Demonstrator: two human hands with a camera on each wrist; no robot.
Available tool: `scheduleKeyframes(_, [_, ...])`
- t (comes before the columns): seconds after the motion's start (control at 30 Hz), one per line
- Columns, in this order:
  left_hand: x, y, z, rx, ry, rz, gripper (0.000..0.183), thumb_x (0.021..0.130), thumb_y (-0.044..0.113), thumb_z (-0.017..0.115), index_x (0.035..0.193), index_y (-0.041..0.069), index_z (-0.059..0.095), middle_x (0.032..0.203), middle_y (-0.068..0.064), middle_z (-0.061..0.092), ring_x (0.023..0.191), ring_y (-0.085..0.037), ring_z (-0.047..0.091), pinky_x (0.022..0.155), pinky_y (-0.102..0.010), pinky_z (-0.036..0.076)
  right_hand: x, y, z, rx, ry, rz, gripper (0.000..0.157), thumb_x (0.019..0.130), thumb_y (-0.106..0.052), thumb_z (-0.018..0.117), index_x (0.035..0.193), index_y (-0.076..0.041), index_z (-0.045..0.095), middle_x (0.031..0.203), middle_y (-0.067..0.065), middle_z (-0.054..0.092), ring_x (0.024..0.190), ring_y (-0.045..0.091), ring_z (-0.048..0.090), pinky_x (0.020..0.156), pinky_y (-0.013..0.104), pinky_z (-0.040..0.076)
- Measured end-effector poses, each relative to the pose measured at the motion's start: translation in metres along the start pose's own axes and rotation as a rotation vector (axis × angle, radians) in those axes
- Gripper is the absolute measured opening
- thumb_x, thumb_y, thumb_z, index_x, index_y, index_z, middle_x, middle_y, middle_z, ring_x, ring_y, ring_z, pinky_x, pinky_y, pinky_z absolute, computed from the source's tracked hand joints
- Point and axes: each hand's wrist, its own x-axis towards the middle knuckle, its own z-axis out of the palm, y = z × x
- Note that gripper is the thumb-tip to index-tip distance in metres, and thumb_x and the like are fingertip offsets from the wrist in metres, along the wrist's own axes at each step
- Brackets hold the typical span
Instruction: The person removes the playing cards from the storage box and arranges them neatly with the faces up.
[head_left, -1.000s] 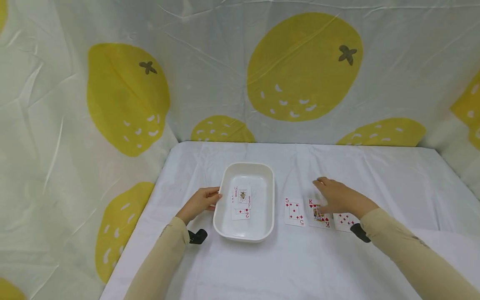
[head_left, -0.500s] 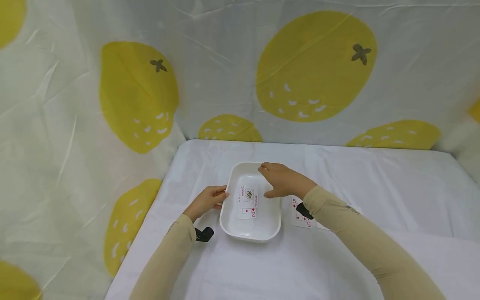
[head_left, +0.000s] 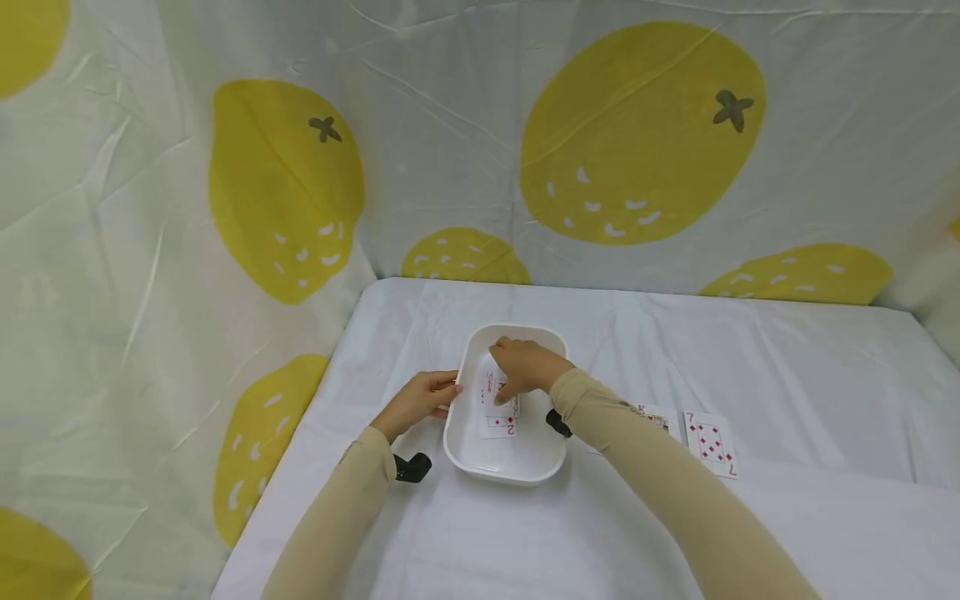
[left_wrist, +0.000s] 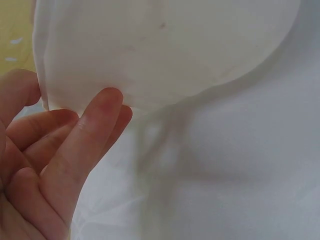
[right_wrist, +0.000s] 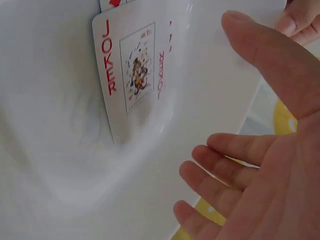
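Note:
A white plastic tray point(head_left: 504, 467) stands on the table, and my left hand point(head_left: 417, 402) holds its left side between thumb and fingers. In the left wrist view the fingertips point(left_wrist: 102, 107) lie against the tray's outer wall. Inside lie a joker card point(right_wrist: 136, 75) and, partly under it, a two of diamonds point(head_left: 498, 428). Over the tray hovers my right hand point(head_left: 528, 365), its fingers spread and slightly bent with nothing between them. In the right wrist view the joker is apart from that hand.
Right of the tray lie a king of hearts point(head_left: 663, 416) and a seven of diamonds point(head_left: 710, 444). My right sleeve point(head_left: 637, 450) hides most of another card there. A white cloth covers the table point(head_left: 480, 550); lemon-patterned curtain point(head_left: 442, 100) hangs behind and to the left.
My right hand has moved left, from above the king of hearts to over the tray. The left hand keeps its hold on the tray. The view has turned slightly right, then left.

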Motion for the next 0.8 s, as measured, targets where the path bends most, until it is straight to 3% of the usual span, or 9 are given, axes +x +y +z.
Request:
scheduleKeyframes(0.27, [-0.002,0.002,-0.002,-0.016,-0.016,0.013,0.044,0.091,0.015,0.055,0.131,0.0,0.044,0.117,-0.023,0.054,0.089,-0.03,0.062,0.069,-0.033,0.054,0.016,-0.005,0.021,-0.018,-0.04,0.045,0.076,0.062,-0.042,0.079,0.119,-0.001,0.05,0.107,0.009,0.049,0.091,0.022,0.051,0.085,0.037,0.042])
scheduleKeyframes(0.4, [0.0,-0.002,0.0,-0.028,-0.013,0.006,0.044,0.091,0.016,0.055,0.131,0.001,0.045,0.116,-0.021,0.055,0.088,-0.027,0.062,0.07,-0.034,0.053,0.018,-0.003,0.031,-0.002,-0.062,0.109,0.07,0.061,-0.039,0.081,0.114,-0.004,0.053,0.101,0.006,0.047,0.086,0.02,0.049,0.08,0.036,0.043])
scheduleKeyframes(0.53, [0.001,-0.001,-0.001,-0.045,-0.033,0.002,0.044,0.091,0.015,0.055,0.132,0.001,0.044,0.118,-0.022,0.054,0.09,-0.029,0.062,0.071,-0.034,0.053,0.018,-0.002,0.036,0.002,-0.048,0.113,0.063,0.06,-0.035,0.081,0.108,-0.004,0.055,0.098,0.006,0.045,0.083,0.021,0.047,0.077,0.036,0.044])
scheduleKeyframes(0.8, [-0.012,0.023,-0.001,-0.029,-0.071,0.005,0.044,0.092,0.009,0.05,0.133,-0.006,0.038,0.121,-0.028,0.049,0.095,-0.037,0.058,0.072,-0.034,0.053,0.019,-0.004,0.036,0.023,-0.049,0.12,0.049,0.06,-0.03,0.08,0.096,-0.007,0.057,0.091,0.004,0.043,0.079,0.02,0.044,0.072,0.033,0.042])
